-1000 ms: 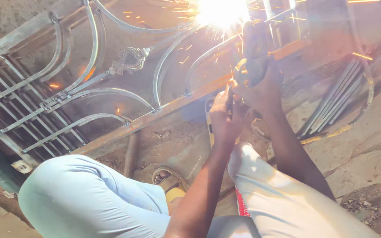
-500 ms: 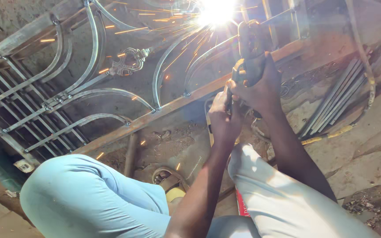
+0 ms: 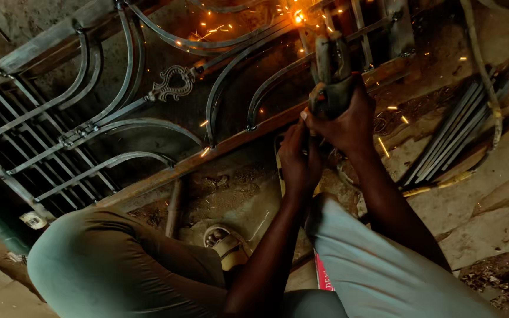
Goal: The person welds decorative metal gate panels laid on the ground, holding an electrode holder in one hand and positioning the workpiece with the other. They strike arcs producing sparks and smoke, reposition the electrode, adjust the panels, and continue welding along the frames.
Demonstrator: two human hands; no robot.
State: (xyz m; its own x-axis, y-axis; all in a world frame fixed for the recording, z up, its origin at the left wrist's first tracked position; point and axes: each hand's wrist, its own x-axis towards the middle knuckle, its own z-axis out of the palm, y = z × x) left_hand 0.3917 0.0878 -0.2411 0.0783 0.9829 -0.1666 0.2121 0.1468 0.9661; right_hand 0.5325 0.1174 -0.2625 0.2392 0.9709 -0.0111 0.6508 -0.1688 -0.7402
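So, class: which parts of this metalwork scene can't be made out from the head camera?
- Tool tip: hidden in spark glare, head view.
- Tool grip: covered by right hand and left hand.
- Metal gate: cut off by the top and left edges.

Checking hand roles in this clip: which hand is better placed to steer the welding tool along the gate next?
Right hand: it wraps the welding holder below the sparks. Left hand only steadies beneath it.

Metalwork yard: wrought-iron gate (image 3: 148, 118), flying sparks (image 3: 297, 16).
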